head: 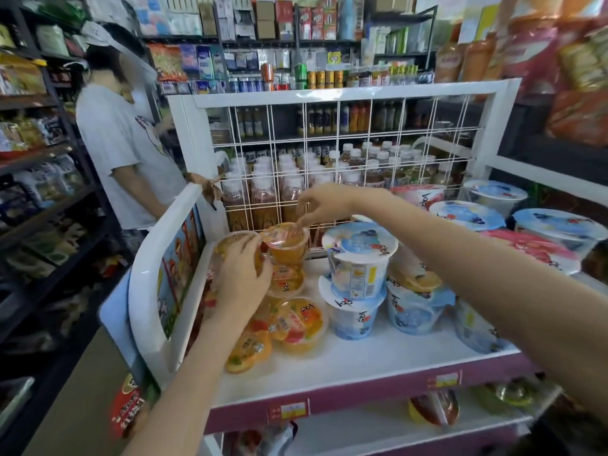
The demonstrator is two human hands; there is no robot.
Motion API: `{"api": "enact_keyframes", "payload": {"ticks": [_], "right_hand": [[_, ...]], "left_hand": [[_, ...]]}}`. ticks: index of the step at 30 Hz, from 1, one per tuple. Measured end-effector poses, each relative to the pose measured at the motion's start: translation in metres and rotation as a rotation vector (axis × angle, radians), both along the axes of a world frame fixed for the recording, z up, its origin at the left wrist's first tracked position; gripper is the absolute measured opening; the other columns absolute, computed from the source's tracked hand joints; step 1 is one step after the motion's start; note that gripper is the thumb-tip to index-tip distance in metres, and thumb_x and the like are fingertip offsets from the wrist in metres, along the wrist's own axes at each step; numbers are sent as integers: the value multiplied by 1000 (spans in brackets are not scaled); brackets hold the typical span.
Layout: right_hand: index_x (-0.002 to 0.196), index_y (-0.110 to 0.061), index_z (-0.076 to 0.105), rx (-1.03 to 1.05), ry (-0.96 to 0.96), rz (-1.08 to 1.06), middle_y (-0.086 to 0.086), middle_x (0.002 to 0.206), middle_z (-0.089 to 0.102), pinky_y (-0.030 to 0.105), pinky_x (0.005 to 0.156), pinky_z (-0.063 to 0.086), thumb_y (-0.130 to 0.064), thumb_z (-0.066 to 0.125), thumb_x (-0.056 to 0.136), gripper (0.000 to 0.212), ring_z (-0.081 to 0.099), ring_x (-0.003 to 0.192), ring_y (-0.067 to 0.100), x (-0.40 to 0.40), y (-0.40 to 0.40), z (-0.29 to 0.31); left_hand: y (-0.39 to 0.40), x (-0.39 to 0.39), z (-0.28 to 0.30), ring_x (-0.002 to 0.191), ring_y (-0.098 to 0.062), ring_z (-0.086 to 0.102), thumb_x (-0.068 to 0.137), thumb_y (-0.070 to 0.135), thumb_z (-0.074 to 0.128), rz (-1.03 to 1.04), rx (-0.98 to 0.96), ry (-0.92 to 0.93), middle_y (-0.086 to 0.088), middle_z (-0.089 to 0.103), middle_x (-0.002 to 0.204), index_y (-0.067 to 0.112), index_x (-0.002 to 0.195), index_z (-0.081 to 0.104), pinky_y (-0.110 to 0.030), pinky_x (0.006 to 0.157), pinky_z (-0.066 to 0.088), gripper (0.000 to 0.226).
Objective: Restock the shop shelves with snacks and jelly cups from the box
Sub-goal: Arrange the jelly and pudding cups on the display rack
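While the head view looks down on the white top shelf, both hands work the orange jelly cup stacks at its left end. Left hand: fingers curled around the side of a clear orange jelly cup on the leftmost stack, next to the shelf's white side panel. Right hand: fingertips pinching the lid edge of the top orange cup on the neighbouring stack, just in front of the white wire grid. The two cups touch side by side. Two more orange fruit jelly cups lie tipped on the shelf near the front, touching each other. Right of them: stacked blue-and-white tubs, more blue-lidded tubs further right, one red-lidded tub among them. Behind the grid: rows of capped drink bottles. Price tags on the purple shelf edge. Lower shelf holds packets, blurred. A person in a white T-shirt stands at left by dark racks. Box not identifiable.
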State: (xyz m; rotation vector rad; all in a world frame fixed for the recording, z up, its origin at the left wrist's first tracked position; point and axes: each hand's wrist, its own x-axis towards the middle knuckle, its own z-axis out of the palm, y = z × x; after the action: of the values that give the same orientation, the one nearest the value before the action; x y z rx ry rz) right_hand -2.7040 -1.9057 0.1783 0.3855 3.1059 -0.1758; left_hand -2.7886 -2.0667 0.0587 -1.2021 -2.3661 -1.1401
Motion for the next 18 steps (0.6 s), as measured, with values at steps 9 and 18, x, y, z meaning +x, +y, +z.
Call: {"api": "enact_keyframes", "payload": {"ticks": [9,18], "right_hand": [[118,-20,57,-94,226,-101,-9,113,58,24,93,43,-40,63,84,40,53,105,7,143,-3,-3],[139,-24,34,-17,583,-108,-4,137,37,25,90,45,-28,69,82,67,49,115,14,199,-53,-94]], "left_hand": [[23,83,9,134,-5,27,71,26,79,-549,64,-377,10,26,150,37,145,12,-31,112,28,101],[31,78,-5,125,-2,40,66,12,82,-642,104,-404,11,35,143,45,137,11,-15,97,42,106]]}}
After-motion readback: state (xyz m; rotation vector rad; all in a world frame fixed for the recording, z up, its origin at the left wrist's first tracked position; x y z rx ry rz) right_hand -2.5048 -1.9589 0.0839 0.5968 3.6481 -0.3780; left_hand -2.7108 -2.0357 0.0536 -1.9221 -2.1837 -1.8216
